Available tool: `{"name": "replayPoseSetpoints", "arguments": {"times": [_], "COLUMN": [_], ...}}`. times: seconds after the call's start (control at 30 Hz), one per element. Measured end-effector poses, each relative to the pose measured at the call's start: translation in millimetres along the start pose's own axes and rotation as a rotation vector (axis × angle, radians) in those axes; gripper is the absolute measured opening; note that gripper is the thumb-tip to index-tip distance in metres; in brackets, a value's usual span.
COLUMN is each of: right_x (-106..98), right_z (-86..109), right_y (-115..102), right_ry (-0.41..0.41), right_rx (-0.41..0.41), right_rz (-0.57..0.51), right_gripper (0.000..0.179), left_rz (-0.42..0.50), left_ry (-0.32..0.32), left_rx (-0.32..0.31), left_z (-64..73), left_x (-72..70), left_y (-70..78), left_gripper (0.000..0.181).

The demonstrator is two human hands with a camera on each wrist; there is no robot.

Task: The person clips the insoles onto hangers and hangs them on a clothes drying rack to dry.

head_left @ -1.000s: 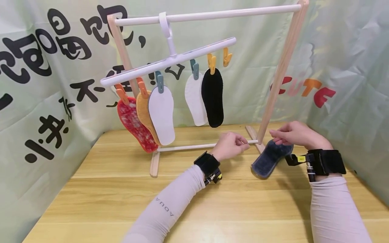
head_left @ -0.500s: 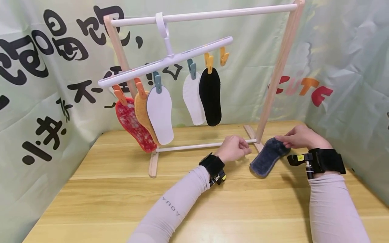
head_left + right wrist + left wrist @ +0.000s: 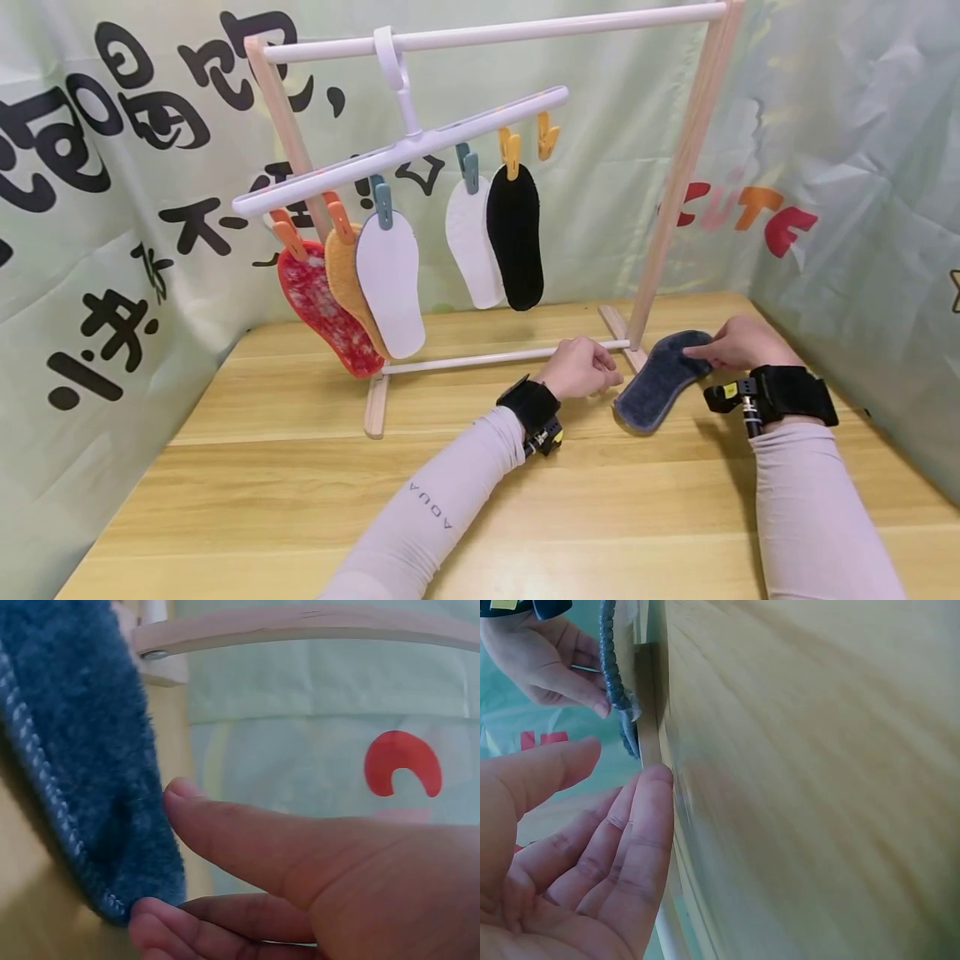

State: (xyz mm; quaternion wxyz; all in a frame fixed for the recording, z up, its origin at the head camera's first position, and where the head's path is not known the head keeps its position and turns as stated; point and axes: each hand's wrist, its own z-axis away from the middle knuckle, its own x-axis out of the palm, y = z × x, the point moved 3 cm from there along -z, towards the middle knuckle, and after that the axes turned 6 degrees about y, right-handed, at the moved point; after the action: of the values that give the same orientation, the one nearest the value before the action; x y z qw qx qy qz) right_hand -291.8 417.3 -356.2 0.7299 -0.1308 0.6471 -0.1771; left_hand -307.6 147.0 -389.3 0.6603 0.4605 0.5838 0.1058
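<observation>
A dark blue-grey plush insole (image 3: 663,379) lies at the right of the table, by the foot of the rack. My right hand (image 3: 741,342) is at its far right end. In the right wrist view the thumb (image 3: 217,825) is beside the insole's (image 3: 90,735) edge, parted from the fingertips (image 3: 154,919), which overlap its rounded end. To the left of the insole my left hand (image 3: 581,367) hovers low over the table with nothing in it, fingers loosely bent. The left wrist view has the insole (image 3: 613,667) edge-on, beyond my left fingertips.
A wooden rack with a white top bar (image 3: 525,31) carries a white hanger (image 3: 412,148). From its clips hang a red insole (image 3: 326,308), a yellow one (image 3: 345,275), two white ones and a black one (image 3: 515,242). A yellow clip (image 3: 547,137) at the right end holds nothing.
My right hand has come down from above the insole to its right end, uncovering more of it. My left hand has shifted slightly right and lower. The whole head view has drifted a little.
</observation>
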Motion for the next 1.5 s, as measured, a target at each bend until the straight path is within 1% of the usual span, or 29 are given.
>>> {"name": "replayPoseSetpoints", "arguments": {"times": [0.23, 0.4, 0.47, 0.57, 0.67, 0.8, 0.97, 1.23, 1.37, 1.5], "right_x": [5.8, 7.5, 7.7, 8.0, 8.0, 8.6, 9.6, 12.5, 13.6, 14.9], "right_z": [-2.0, 0.0, 0.5, 0.6, 0.9, -0.3, -2.8, -2.9, -2.4, -1.7], "right_y": [6.4, 9.8, 10.4, 12.3, 14.2, 14.8, 14.9, 16.3, 14.0, 12.0], "right_ry": [0.003, 0.012, 0.02, 0.022, 0.012, -0.003, -0.011, -0.009, -0.004, -0.007], "right_rx": [0.023, 0.042, 0.042, 0.047, 0.056, 0.06, 0.068, 0.082, 0.089, 0.098], "right_rz": [0.012, 0.004, 0.001, -0.008, -0.017, -0.027, -0.031, -0.048, -0.061, -0.081], "right_gripper": [0.055, 0.055, 0.054, 0.054, 0.054, 0.053, 0.051, 0.051, 0.05, 0.049], "left_rz": [-0.004, 0.012, -0.001, -0.046, -0.078, -0.087, -0.098, -0.097, -0.116, -0.136], "left_ry": [-0.014, -0.053, -0.065, -0.08, -0.095, -0.108, -0.112, -0.126, -0.132, -0.128], "left_rx": [-0.027, -0.058, -0.06, -0.047, -0.035, -0.024, -0.023, -0.007, 0.009, 0.02], "left_z": [-0.1, -0.6, -1.3, -2.5, -3.6, -4.7, -5.3, -1.4, -1.8, -1.9], "left_x": [3.6, 8.0, 9.3, 10.7, 12.1, 13.0, 13.5, 13.6, 14.3, 15.9], "left_y": [2.2, 4.7, 5.3, 5.6, 5.0, 4.3, 4.9, 9.5, 10.6, 10.7], "left_gripper": [0.015, 0.017, 0.017, 0.016, 0.019, 0.023, 0.023, 0.023, 0.025, 0.022]}}
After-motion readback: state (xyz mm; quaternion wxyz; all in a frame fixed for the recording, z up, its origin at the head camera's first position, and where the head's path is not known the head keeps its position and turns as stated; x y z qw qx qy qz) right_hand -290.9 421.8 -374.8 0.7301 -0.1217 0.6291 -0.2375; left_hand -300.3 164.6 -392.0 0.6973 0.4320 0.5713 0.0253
